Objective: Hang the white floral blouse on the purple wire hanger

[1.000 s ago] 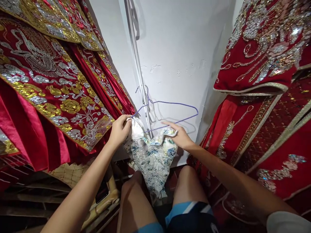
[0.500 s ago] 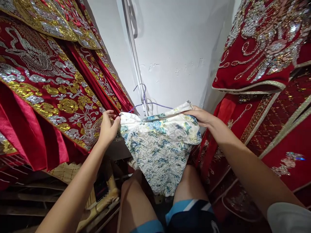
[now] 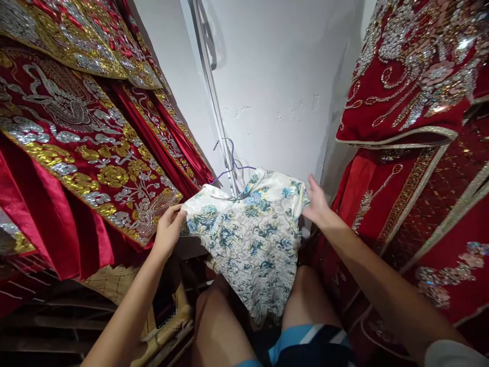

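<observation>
A white garment point(image 3: 254, 234) with a blue and yellow floral print hangs in front of me on a purple wire hanger point(image 3: 232, 158), its lower end between my knees. The hanger's hook rises above the collar, close to a thin metal strip. My left hand point(image 3: 170, 227) pinches the end of the garment's left sleeve between thumb and fingers. At the other sleeve is my right hand point(image 3: 316, 201), its fingers stretched out and apart, the palm beside the sleeve's edge.
Red garments with gold and silver sequins point(image 3: 114, 176) hang on the left. More beaded red garments point(image 3: 405, 112) hang on the right. Behind is a pale wall panel point(image 3: 282, 66) with the metal strip point(image 3: 210, 81). A bamboo frame point(image 3: 179, 306) stands low at the left.
Both shoulders of the garment are now spread out over the hanger. My left hand has taken the left sleeve end. My right hand has moved off the collar area, its fingers opened.
</observation>
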`<action>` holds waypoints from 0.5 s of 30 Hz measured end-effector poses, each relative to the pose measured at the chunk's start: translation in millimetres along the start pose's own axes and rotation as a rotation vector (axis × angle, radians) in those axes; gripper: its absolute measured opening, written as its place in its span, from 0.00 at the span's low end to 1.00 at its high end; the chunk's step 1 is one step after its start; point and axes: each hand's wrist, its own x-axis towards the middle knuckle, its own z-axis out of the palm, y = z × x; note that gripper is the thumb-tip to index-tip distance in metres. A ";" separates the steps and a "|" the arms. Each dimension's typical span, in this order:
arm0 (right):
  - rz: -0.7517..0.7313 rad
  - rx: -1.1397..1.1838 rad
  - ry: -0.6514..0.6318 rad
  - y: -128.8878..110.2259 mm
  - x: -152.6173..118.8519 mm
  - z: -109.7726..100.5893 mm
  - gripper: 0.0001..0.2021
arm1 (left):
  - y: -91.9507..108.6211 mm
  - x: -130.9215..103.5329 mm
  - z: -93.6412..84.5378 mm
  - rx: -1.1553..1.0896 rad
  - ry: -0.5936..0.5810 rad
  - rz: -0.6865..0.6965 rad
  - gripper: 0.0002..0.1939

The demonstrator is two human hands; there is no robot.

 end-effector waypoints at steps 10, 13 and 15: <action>0.028 0.271 0.286 -36.6 -2.9 -12.2 0.20 | 72.7 19.3 22.4 0.234 0.071 0.379 0.46; 0.095 0.286 0.200 -48.0 -40.6 -0.8 0.23 | 74.9 6.0 31.1 0.578 0.054 0.542 0.48; 0.143 0.279 0.014 -52.8 -66.2 11.7 0.27 | 63.4 -2.3 42.8 0.600 -0.005 0.619 0.46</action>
